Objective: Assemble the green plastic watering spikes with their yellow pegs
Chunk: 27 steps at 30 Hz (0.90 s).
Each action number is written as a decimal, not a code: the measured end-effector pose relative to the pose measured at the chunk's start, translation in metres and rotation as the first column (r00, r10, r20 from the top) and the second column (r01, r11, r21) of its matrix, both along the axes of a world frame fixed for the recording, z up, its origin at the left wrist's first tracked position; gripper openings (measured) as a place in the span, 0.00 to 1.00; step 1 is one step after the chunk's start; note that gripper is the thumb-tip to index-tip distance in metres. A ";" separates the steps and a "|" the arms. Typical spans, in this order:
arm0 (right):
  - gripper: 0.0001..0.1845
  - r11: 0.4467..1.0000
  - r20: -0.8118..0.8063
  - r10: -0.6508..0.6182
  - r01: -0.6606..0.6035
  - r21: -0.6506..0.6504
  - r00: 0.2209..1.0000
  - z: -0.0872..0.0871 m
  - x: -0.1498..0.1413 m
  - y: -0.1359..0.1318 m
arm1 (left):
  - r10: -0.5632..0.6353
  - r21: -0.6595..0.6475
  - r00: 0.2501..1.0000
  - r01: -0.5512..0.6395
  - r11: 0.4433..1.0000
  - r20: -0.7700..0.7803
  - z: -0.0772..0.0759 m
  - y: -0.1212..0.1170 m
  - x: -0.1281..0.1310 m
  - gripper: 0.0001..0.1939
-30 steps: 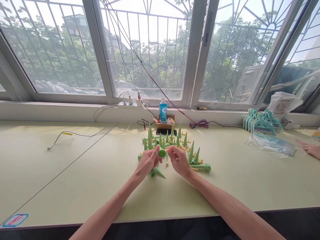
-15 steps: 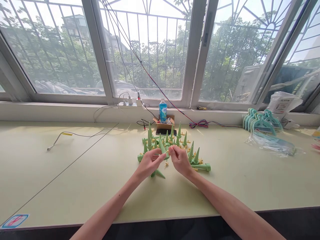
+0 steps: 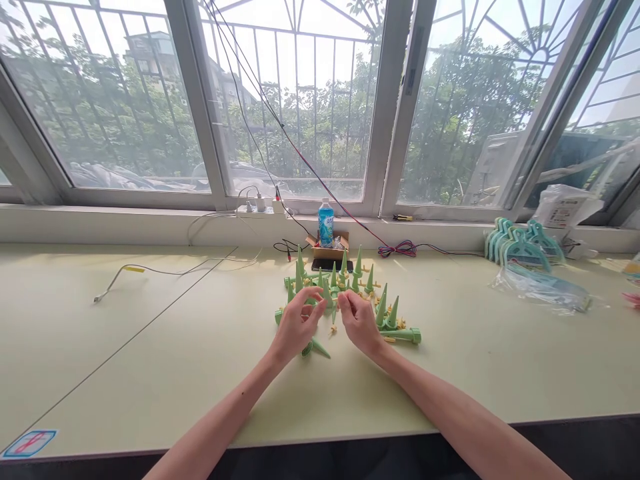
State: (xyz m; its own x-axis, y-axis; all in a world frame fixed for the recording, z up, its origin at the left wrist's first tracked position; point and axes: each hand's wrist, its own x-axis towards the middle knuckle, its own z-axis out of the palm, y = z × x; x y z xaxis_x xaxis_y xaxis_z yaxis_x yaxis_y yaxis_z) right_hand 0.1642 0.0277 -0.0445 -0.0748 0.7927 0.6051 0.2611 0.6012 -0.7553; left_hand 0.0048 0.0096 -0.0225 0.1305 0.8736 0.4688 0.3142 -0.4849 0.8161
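Observation:
Several green plastic cone spikes stand or lie in a cluster on the pale green table, with small yellow parts among them. My left hand pinches one green cone spike upright at the near edge of the cluster. My right hand is curled just right of it, fingertips close to that cone; whether they hold a small part I cannot make out. Another cone lies on its side below my left hand.
A blue-labelled bottle and a small cardboard box stand behind the cluster. Cables trail across the left of the table. Teal hangers and a plastic bag lie at the right. The window sill runs along the back.
The cone in my left hand turned from open end toward me to point up and now sits lower among the cluster. The other person's hand at the right edge has gone out of view.

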 end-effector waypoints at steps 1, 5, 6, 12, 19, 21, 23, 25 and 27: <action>0.19 1.000 -0.014 0.003 -0.003 -0.003 1.000 0.000 0.000 0.000 | 0.011 -0.017 1.000 -0.011 1.000 0.029 0.000 0.001 0.000 0.15; 0.18 1.000 -0.061 0.007 -0.007 -0.011 0.998 -0.001 0.000 0.000 | 0.020 -0.074 0.998 -0.016 0.997 0.060 0.000 0.003 -0.002 0.23; 0.18 1.000 -0.059 0.014 -0.014 -0.004 0.998 -0.001 0.001 0.000 | 0.012 -0.088 0.999 -0.008 0.996 0.048 0.000 0.002 -0.001 0.26; 0.16 0.985 -0.010 0.167 -0.167 0.035 0.986 0.001 0.001 -0.001 | -0.030 -0.211 1.000 0.029 0.977 0.001 0.008 -0.003 -0.001 0.29; 0.16 0.986 -0.019 0.168 -0.168 0.007 0.986 0.000 0.004 0.002 | -0.087 -0.237 0.996 0.092 0.967 0.034 0.011 -0.005 -0.001 0.23; 0.16 0.987 -0.013 0.158 -0.158 -0.003 0.987 0.000 0.004 0.003 | -0.090 -0.220 0.995 0.098 0.971 0.045 0.012 -0.006 -0.001 0.21; 0.17 0.989 -0.004 0.144 -0.144 -0.017 0.990 0.000 0.004 0.003 | -0.078 -0.197 0.996 0.086 0.977 0.048 0.012 -0.007 -0.001 0.19; 0.18 0.991 0.006 0.129 -0.128 -0.032 0.992 0.000 0.004 0.003 | -0.073 -0.182 0.996 0.081 0.980 0.051 0.012 -0.007 -0.001 0.16; 0.19 0.992 0.012 0.118 -0.117 -0.047 0.993 0.000 0.004 0.003 | -0.088 -0.161 0.994 0.097 0.982 0.058 0.011 -0.007 -0.002 0.14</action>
